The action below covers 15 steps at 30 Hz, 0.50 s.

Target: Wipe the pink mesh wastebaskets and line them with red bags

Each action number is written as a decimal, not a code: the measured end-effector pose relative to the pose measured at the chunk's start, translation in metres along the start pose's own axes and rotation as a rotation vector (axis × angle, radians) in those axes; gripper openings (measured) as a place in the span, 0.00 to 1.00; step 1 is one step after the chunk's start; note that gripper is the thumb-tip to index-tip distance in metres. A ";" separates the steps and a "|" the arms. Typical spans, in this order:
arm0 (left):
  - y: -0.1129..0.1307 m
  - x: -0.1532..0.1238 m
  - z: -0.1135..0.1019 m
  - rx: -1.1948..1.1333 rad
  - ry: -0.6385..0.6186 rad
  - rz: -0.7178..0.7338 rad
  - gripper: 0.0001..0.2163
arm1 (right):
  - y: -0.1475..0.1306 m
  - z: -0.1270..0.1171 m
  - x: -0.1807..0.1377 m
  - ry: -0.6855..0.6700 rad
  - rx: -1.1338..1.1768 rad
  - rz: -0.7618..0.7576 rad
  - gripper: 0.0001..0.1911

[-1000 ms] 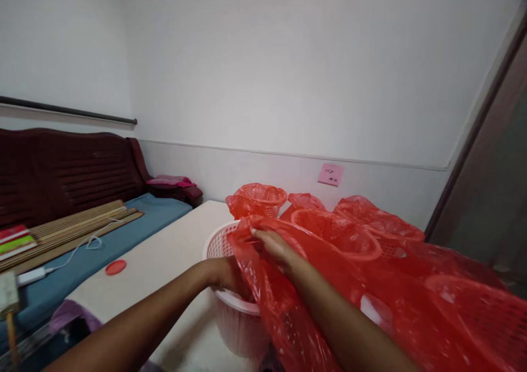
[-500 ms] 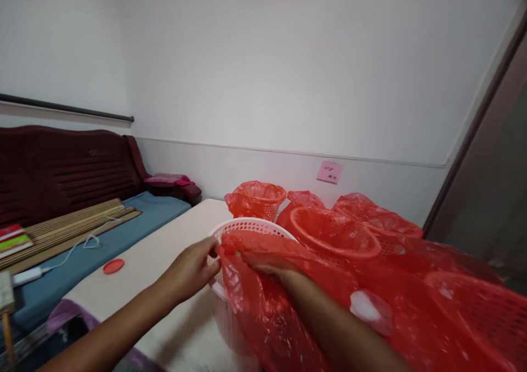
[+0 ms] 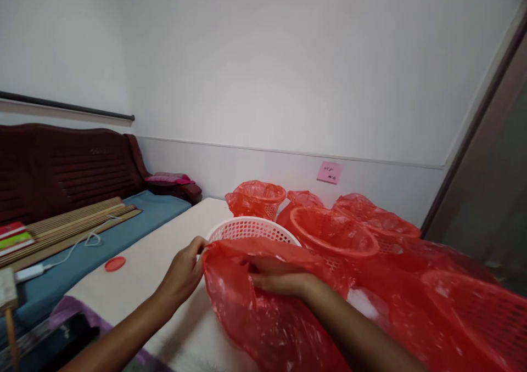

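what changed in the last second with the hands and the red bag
The left hand came up from beside the white basket and pinched the edge of the red bag at the near rim. The right hand slid back toward the person, lying on the bag, which now spreads wider over the basket's near side. The lined baskets behind and the red lid stayed put.

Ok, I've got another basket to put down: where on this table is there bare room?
The bare patch is the cream tabletop left of the white basket, bounded by the red lid near the left edge and the left hand at the front. Right of the white basket it is crowded: red-bagged baskets and loose red bag cover the surface.
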<state>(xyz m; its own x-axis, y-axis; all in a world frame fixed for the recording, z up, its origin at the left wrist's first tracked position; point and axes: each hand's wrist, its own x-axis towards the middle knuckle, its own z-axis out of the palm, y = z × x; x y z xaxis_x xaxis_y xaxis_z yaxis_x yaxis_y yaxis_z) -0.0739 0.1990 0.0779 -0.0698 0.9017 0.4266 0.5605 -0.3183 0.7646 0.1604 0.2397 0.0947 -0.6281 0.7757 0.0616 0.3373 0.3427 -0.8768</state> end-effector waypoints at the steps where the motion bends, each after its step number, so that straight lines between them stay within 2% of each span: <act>1: -0.002 0.001 -0.001 -0.028 0.049 -0.029 0.04 | 0.005 -0.003 -0.005 0.019 -0.041 -0.005 0.09; 3: -0.005 0.004 -0.002 -0.096 0.131 -0.087 0.08 | 0.016 -0.009 -0.012 0.052 -0.131 -0.014 0.08; 6: -0.007 0.009 -0.002 -0.193 0.184 -0.163 0.13 | 0.026 -0.017 -0.014 -0.041 -0.266 -0.007 0.05; 8: -0.007 0.010 -0.003 -0.230 0.191 -0.189 0.14 | 0.029 -0.020 -0.008 -0.135 -0.325 0.005 0.06; 10: -0.006 0.011 -0.003 -0.245 0.190 -0.195 0.14 | 0.030 -0.021 0.000 -0.189 -0.358 0.024 0.12; 12: -0.004 0.010 -0.004 -0.251 0.176 -0.190 0.13 | 0.033 -0.018 0.007 -0.217 -0.372 0.043 0.15; 15: -0.005 0.008 -0.004 -0.261 0.131 -0.154 0.11 | 0.041 -0.011 0.013 -0.200 -0.331 0.057 0.15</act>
<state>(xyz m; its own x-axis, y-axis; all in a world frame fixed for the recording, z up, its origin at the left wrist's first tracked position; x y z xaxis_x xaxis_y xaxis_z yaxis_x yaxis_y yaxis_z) -0.0808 0.2064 0.0798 -0.2522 0.9051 0.3424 0.3061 -0.2610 0.9155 0.1736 0.2701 0.0655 -0.7151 0.6910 -0.1062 0.5631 0.4793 -0.6731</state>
